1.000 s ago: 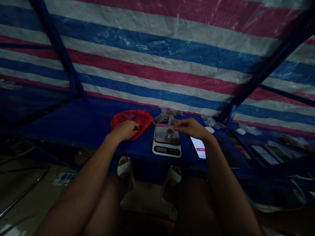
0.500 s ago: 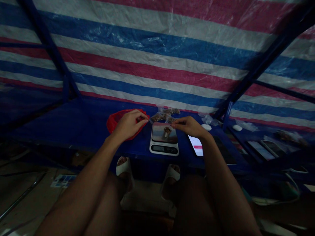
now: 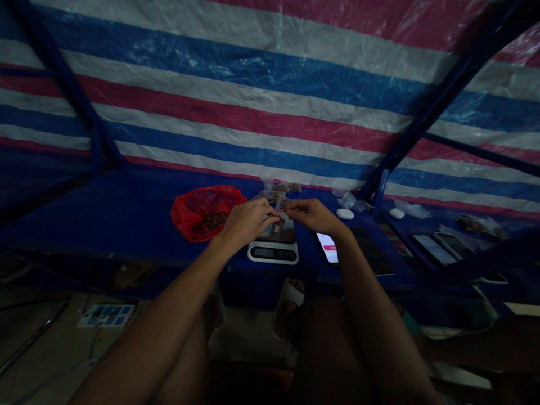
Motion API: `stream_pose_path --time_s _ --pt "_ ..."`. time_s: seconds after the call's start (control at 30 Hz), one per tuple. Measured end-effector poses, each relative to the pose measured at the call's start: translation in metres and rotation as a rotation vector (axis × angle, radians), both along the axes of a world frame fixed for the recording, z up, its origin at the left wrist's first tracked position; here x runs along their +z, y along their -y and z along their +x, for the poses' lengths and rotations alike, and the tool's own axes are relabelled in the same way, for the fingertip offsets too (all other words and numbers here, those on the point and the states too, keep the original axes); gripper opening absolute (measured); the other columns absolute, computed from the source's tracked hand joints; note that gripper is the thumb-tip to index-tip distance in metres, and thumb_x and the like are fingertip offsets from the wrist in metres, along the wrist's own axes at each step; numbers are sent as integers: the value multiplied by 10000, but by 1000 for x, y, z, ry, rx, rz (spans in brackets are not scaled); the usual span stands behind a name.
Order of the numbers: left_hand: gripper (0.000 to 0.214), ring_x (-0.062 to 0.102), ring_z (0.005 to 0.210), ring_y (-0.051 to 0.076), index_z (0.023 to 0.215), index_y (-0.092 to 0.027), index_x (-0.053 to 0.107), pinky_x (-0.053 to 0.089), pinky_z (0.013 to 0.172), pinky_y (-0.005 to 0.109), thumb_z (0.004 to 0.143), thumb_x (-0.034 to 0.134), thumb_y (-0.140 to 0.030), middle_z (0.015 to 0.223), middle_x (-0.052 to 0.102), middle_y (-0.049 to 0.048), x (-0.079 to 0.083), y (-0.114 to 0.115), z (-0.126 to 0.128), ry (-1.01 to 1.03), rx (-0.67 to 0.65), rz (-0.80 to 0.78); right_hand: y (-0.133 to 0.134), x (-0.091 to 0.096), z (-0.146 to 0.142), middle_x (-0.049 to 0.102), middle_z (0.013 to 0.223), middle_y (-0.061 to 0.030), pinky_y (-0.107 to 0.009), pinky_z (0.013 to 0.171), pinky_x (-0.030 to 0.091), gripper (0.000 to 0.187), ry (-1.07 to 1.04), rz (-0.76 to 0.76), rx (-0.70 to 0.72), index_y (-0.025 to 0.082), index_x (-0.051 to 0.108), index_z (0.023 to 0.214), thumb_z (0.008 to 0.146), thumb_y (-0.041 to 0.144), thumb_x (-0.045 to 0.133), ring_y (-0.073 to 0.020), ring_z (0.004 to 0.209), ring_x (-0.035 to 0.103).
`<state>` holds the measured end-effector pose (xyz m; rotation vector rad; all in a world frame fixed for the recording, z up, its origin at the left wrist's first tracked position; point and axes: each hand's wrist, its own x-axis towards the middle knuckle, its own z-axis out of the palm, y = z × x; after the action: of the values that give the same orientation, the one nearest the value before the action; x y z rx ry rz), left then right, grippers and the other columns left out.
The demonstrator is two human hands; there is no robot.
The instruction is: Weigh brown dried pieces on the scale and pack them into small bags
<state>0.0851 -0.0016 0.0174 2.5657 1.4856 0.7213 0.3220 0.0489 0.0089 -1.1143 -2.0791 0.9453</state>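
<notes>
My left hand (image 3: 248, 220) is closed in a pinch over the small metal cup (image 3: 278, 227), its fingertips at the rim. My right hand (image 3: 314, 215) pinches just right of the cup, close to the left fingertips. Whatever either pinch holds is too small to make out. The cup stands on a white kitchen scale (image 3: 273, 252) with a dark display, and some brown bits show at its top. Left of my left hand lies an open red plastic bag (image 3: 185, 216) with a heap of brown dried pieces (image 3: 214, 220) inside.
Behind the scale lie several small clear bags (image 3: 287, 188) of brown pieces. To the right are a lit phone (image 3: 328, 247), a white oval case (image 3: 345, 214), a dark flat tablet-like thing (image 3: 377, 253) and more phones (image 3: 434, 248). Blue metal posts (image 3: 382, 188) stand before a striped tarp (image 3: 253, 112).
My left hand has moved right, from beside the red bag to over the cup, uncovering the brown pieces in the bag. My right hand stays near the cup. The view has shifted slightly.
</notes>
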Motion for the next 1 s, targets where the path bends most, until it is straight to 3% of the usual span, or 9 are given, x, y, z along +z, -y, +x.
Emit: stream_pose_path --time_s 0.17,0.33,0.43,0.53,0.63,0.8,0.9,1.0 --pt "310 701 989 210 1103 -274 826 512 790 294 1033 567 -429 1139 751 44 6 0 -1 25 -5 8 0 0 1 801 930 -54 -354 842 549 260 0 -11 -12 186 805 952 865 408 701 -223 880 716" --pt "358 701 1074 255 1097 -210 804 521 974 354 1036 516 -415 1148 776 78 18 -5 -44 91 174 67 1 3 1 792 897 -66 -356 805 548 292 -20 -2 -65 177 799 927 867 444 697 -229 859 715" --pt "305 704 1146 279 1137 -189 793 513 1024 355 970 553 -274 1232 776 105 8 -15 -80 -58 223 -56 1 3 2 786 880 -66 -351 783 539 312 -1 17 -96 169 797 922 873 456 687 -228 842 707" --pt "322 742 1088 270 1118 -212 805 544 929 306 870 601 -176 1202 799 100 -11 -24 -104 -196 230 -285 0 2 1 783 875 -65 -347 772 532 318 13 36 -99 170 794 901 881 463 674 -224 830 701" --pt "370 755 1085 257 1106 -226 812 542 885 276 840 577 -124 1186 809 84 -22 -29 -110 -234 208 -375 0 1 -2 784 862 -65 -346 774 537 301 7 41 -89 176 791 899 879 454 676 -222 822 703" --pt "315 771 977 251 980 -231 833 539 837 288 824 586 -113 1073 831 82 -21 -26 -106 -198 207 -316 -1 2 -6 785 862 -71 -351 776 540 281 6 43 -89 180 787 892 873 437 675 -222 816 705" --pt "209 769 891 243 875 -245 829 542 792 289 862 625 -205 961 836 66 -19 -25 -108 -127 201 -289 -1 2 -5 789 872 -69 -352 773 538 271 7 52 -99 184 791 908 874 425 671 -223 823 707" --pt "188 767 872 239 887 -242 824 546 795 290 890 643 -291 951 835 55 -19 -25 -111 -76 201 -270 -1 1 -5 787 860 -70 -357 780 538 278 11 61 -91 182 790 896 880 430 667 -228 832 711"
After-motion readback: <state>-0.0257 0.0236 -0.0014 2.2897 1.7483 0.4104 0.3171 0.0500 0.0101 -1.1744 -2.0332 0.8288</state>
